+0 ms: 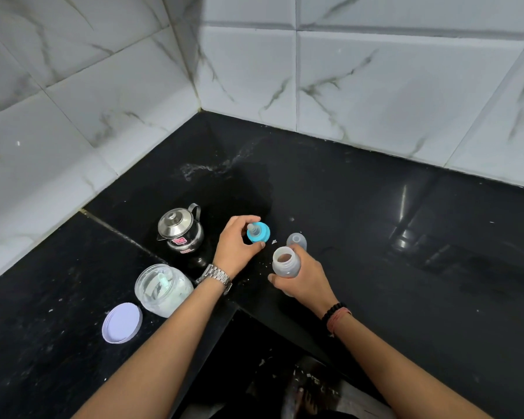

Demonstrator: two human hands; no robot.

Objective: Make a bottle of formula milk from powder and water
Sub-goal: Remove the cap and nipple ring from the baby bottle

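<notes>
**No legible writing**

Just beyond my left grip (236,240), the steel kettle (179,229) carries a pink sticker (179,241) and a small red label (185,251) lower down; both bear print, but it is too small and blurred for me to read.

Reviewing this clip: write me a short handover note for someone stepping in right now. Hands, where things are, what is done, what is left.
Left hand grips the blue teat collar over the counter.
Right hand holds the open bottle upright; contents cannot be told.
Clear cap stands just behind the bottle.
Steel kettle, lid on, sits at the left.
Powder jar is open, a scoop inside; its lid lies beside it.
Left: confirm powder and water are in, screw the collar on, shake, cap.
</notes>
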